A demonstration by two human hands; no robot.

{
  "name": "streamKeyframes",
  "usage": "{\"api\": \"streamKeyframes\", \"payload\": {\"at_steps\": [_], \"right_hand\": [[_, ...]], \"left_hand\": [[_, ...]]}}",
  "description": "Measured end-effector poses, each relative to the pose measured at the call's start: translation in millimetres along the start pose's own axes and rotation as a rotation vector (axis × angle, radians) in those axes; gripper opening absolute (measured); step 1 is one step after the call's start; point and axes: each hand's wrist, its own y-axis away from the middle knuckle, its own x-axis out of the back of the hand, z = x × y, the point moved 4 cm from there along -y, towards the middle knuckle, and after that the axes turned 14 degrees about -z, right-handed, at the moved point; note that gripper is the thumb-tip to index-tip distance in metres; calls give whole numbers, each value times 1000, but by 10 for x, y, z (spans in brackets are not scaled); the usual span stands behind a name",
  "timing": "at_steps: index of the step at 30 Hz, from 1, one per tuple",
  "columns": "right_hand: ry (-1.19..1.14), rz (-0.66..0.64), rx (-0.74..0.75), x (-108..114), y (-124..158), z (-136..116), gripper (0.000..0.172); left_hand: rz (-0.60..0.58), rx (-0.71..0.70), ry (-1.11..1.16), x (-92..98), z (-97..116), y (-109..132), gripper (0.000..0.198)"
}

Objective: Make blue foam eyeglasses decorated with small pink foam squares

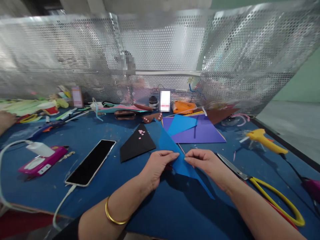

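Between my two hands a folded sheet of blue paper is held above the table, its pointed end toward the back and a narrow strip hanging toward the front right. My left hand pinches it with thumb and fingers from the left. On the right edge of the paper my right hand has thumb and fingertips closed. A thin pinkish strip shows beside the paper between the hands. Left of it lies a black folded paper piece with small pink bits on it. Behind are purple sheets with another blue piece on top.
Yellow-handled scissors lie by my right forearm, near a yellow glue gun. To the left are a charging phone and a magenta power strip. Another person's hand shows at far left. A perforated metal screen stands behind.
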Motion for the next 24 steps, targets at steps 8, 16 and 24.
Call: {"api": "streamKeyframes", "payload": {"at_steps": [8, 16, 24], "right_hand": [[29, -8, -36, 147, 71, -97, 34], [55, 440, 135, 574, 162, -209, 45], [-283, 797, 321, 673, 147, -48, 44]], "left_hand": [[117, -92, 65, 117, 109, 11, 52], [216, -149, 140, 166, 168, 19, 49], [338, -245, 333, 278, 246, 13, 39]]}}
